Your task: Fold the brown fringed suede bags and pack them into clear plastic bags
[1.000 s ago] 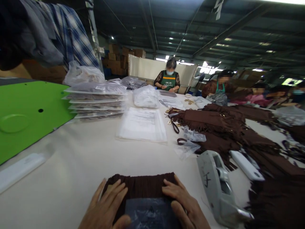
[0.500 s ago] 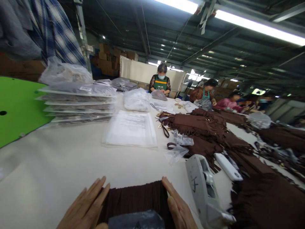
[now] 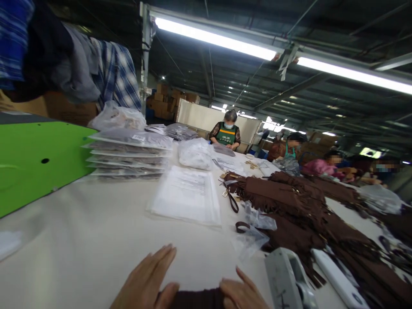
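At the bottom edge, my left hand (image 3: 146, 281) lies flat with fingers stretched out, touching the left side of a folded brown fringed garment (image 3: 198, 299). My right hand (image 3: 243, 294) rests on the garment's right side, fingers pointing forward. Only a thin strip of the garment shows between the hands; the remainder is cut off below the frame. A grey tape dispenser (image 3: 289, 283) stands just right of my right hand.
A white table (image 3: 96, 231) holds a stack of clear bags with papers (image 3: 186, 195), stacked packed garments (image 3: 128, 154), a green board (image 3: 35, 159), loose small bags (image 3: 254, 227) and a pile of brown fringed garments (image 3: 296, 206). Several people work at the far end.
The view has tilted upward, so my hands and the garment slid toward the bottom edge. The dark plastic bag seen near the garment earlier is out of view.
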Demonstrator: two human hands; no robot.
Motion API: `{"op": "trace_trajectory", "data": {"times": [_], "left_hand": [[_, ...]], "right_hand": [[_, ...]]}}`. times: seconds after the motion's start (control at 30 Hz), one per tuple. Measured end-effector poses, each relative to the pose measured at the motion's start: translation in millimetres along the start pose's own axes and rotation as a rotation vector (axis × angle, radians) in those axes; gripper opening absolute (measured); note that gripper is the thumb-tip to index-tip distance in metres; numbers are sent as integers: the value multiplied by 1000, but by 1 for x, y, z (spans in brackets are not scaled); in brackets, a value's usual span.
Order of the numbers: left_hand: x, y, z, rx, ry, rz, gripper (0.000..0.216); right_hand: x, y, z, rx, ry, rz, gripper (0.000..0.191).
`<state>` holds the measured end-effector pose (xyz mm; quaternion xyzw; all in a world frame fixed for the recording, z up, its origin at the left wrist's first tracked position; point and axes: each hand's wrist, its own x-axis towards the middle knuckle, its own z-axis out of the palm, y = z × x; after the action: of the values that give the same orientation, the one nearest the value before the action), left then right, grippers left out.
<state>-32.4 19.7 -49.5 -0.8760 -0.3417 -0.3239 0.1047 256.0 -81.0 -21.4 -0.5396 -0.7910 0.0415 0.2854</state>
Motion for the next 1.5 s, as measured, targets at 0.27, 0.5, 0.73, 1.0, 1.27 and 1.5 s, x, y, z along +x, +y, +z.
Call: {"op": "trace_trajectory", "data": {"times": [0.27,0.5,0.73,1.0,1.27,1.5], "left_hand": [[156,19,48,61,-561,-174,40],[150,-32,89,76,-628,-93,12],[160,-70,93,-15,-625,-48,20],[177,-82,87,-37,-682,-52,19],[176,-83,86,-102,-604,-91,24],[166,-86,90,-155,-618,-102,22]], "right_hand": [[137,4,35,-392,-164,131,31],[167,43,85,-491,-235,160,32],[173,57,72,-425,-278,208,21],[198,54,59,-363,-296,348,24],[204,55,49,-296,-262,422,19],[205,63,47,-213,-246,447,14]]}}
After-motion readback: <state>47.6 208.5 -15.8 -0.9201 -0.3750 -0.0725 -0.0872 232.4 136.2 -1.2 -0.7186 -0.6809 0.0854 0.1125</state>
